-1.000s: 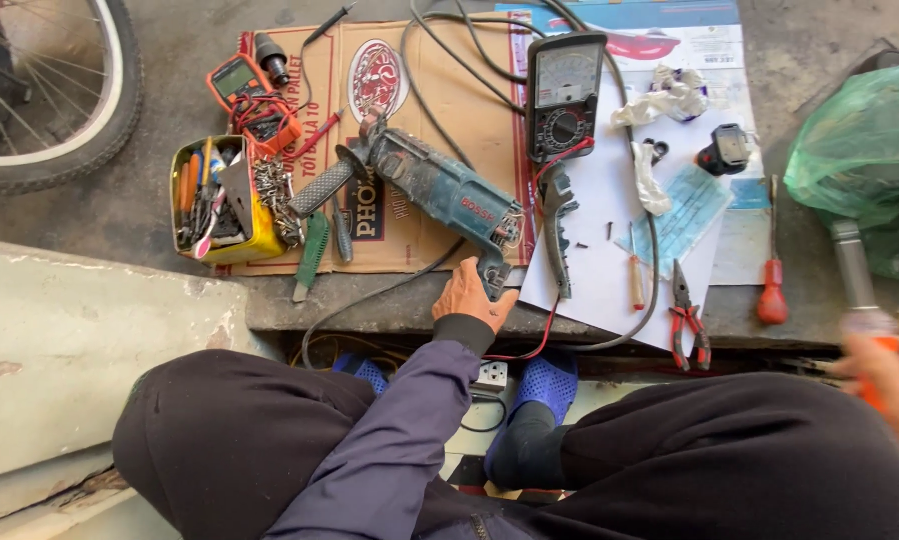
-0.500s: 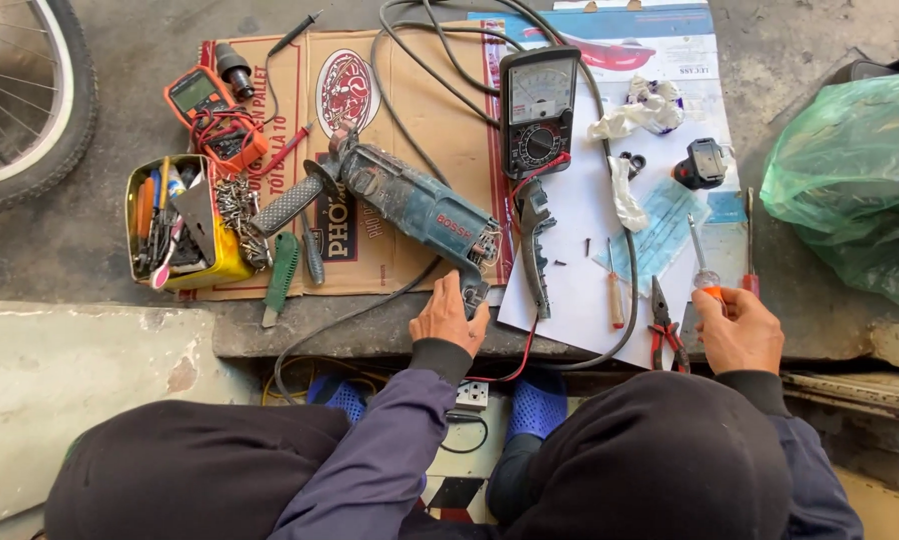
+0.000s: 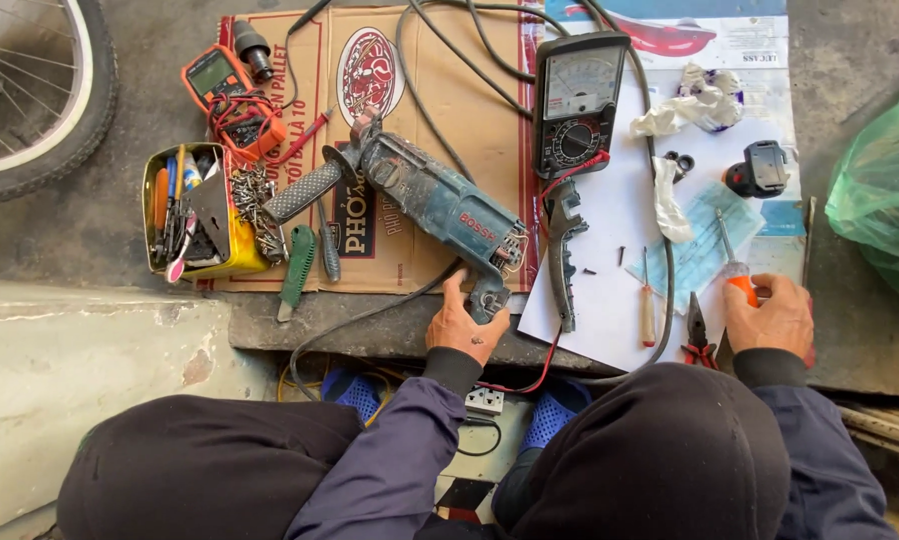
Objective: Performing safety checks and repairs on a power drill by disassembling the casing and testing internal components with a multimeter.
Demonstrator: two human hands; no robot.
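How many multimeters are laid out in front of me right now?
2. The orange digital multimeter lies at the cardboard's top left, leads bundled on it. The black analog multimeter lies at the top centre, beside the blue rotary hammer that the left hand holds. Others could be hidden.

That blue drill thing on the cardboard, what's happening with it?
A person sits over it. Their left hand grips the handle end of the blue power drill, whose casing is open. Their right hand holds an orange-handled screwdriver on the white paper. A black meter and red pliers lie nearby.
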